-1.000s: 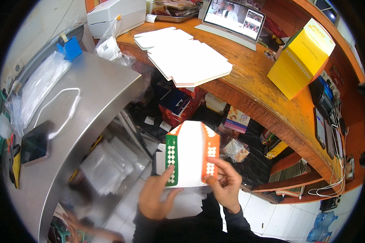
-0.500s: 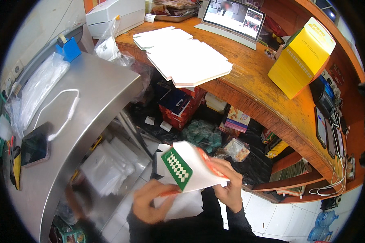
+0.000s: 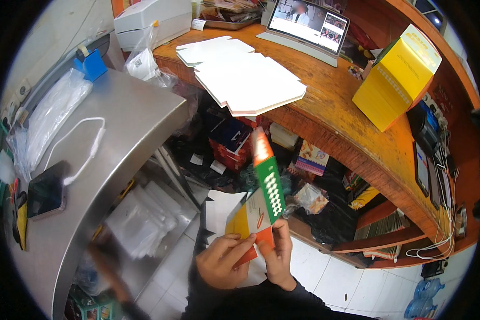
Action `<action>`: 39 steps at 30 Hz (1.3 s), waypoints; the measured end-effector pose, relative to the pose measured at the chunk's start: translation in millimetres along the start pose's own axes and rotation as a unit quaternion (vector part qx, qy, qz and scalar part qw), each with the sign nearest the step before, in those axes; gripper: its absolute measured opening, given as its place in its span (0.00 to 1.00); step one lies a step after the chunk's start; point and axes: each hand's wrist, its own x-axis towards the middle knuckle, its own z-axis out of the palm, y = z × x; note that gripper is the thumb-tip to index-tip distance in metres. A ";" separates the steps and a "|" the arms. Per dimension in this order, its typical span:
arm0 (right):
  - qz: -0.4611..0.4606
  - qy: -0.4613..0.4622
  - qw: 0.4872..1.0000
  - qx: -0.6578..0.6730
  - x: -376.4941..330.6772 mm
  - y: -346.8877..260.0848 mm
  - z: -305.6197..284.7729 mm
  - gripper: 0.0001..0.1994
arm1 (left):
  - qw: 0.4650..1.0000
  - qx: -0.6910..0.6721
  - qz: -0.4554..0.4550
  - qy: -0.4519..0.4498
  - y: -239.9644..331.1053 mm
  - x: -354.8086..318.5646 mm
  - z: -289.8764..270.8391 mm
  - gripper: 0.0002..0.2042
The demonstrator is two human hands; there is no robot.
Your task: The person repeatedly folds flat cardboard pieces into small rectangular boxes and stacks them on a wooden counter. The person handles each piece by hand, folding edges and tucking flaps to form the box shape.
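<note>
Below the wooden counter (image 3: pixel 325 112), a flat carton (image 3: pixel 261 202) is gripped by both hands (image 3: pixel 224 261) (image 3: pixel 277 256); creases should be pressed squarely.

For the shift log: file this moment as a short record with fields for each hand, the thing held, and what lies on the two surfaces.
Left hand: left hand grips the lower edge of the folding carton
Right hand: right hand pinches the same carton from the right side
Held thing: flat printed carton, green, orange and yellow, tilted upright
Wooden counter: stack of white flat blanks, yellow box, tablet
Metal table: phone with white cable, clear bags
</note>
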 end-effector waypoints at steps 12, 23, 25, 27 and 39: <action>-0.185 -0.004 0.903 -0.389 -19.7 19.8 -6.9 0.18 | 0.952 -0.223 -0.192 0.091 5.6 -9.3 -3.6 0.07; -0.113 -0.139 0.890 -0.419 -8.6 0.4 -25.3 0.22 | 0.984 -0.160 -0.066 0.034 -2.5 -5.5 -10.0 0.07; -0.112 -0.137 0.887 -0.426 -12.1 0.2 -21.8 0.23 | 0.984 -0.158 -0.070 0.033 -0.4 -3.4 -12.4 0.06; -0.114 -0.129 0.893 -0.416 -14.4 1.6 -16.9 0.23 | 0.986 -0.124 -0.101 0.053 3.7 -3.6 -15.3 0.05; -0.097 -0.147 0.914 -0.366 -8.5 5.6 -9.0 0.25 | 0.978 -0.198 -0.064 -0.011 -0.1 -8.6 -21.6 0.12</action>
